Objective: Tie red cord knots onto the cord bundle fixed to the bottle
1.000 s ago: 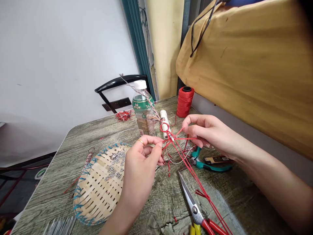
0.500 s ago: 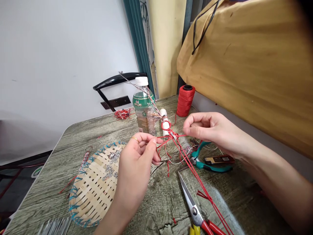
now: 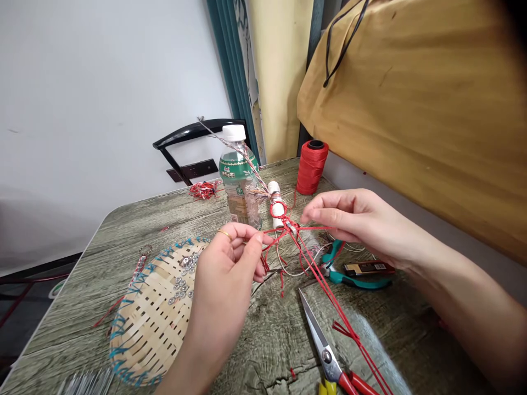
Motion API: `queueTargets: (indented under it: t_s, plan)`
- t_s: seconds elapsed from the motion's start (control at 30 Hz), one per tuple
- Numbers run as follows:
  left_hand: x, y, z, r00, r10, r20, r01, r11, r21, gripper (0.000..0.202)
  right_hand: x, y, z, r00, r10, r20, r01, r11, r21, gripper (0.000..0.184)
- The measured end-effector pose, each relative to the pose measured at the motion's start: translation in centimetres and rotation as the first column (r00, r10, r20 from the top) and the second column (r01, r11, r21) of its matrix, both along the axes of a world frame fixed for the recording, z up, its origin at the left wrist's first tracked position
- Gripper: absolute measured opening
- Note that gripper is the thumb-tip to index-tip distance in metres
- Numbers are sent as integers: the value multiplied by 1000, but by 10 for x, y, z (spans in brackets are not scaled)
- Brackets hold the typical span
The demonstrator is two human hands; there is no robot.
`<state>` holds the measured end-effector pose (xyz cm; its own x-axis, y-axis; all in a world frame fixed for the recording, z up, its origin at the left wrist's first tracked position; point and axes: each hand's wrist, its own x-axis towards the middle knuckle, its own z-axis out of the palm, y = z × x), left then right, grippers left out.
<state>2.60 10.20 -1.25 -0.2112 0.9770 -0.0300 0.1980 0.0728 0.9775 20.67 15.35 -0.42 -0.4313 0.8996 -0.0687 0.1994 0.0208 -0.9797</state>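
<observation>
Red cords (image 3: 319, 269) run from a red knotted ring (image 3: 278, 209) toward the lower right, past a small pale, shiny piece at the knot. The ring lies against a white cylinder (image 3: 274, 189) with braided twine tied round it. My left hand (image 3: 234, 255), left of the knot, pinches one red cord between thumb and forefinger. On the other side my right hand (image 3: 343, 216) has its fingers curled, with another red strand stretched sideways from the knot into them. Thumb and forefinger tips reach in above that strand.
A bottle (image 3: 239, 181) and a red thread spool (image 3: 313, 167) stand behind. Left lies a woven bamboo tray (image 3: 144, 329) holding small metal pieces. Scissors (image 3: 325, 351), teal-handled pliers (image 3: 354, 281) and a dark small box (image 3: 368, 268) lie at the right. A red thread tangle (image 3: 202, 190) sits behind.
My right fingertips have shifted slightly left, and the red strand now runs further into that hand. My left hand keeps its pinch. The whole view has shifted a little.
</observation>
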Motion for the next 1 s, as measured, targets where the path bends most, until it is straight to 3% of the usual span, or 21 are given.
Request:
queueTargets:
  t_s: [0.2, 0.33, 0.47, 0.57, 0.73, 0.83, 1.0]
  plan:
    - [-1, 0, 1, 996, -84, -31, 83, 996, -41, 11, -4, -3, -1, 988, 147, -40, -150, 983, -107, 24]
    - [-1, -1, -1, 995, -67, -70, 64, 997, -48, 5, -5, -3, -3, 991, 126, -53, -131, 985, -109, 18]
    - [2, -7, -4, 991, 120, -57, -111, 983, 146, 15, -6, -3, -4, 994, 95, -46, -99, 989, -109, 18]
    - [7, -12, -4, 991, 115, -62, -97, 966, 241, 18, -5, -3, -4, 995, 95, -27, -97, 990, -103, 17]
    - [16, -14, -2, 992, 126, -8, -122, 977, 175, 8, -5, -2, -4, 994, 103, -18, -105, 989, -103, 17]
    - [15, -11, -4, 999, 19, 47, -20, 999, 37, 13, -5, -2, -3, 993, 117, -19, -119, 988, -98, 19]
    - [11, -5, -11, 966, -95, 241, 124, 986, -109, 21, -5, -2, -2, 995, 98, -3, -98, 994, -44, 20]
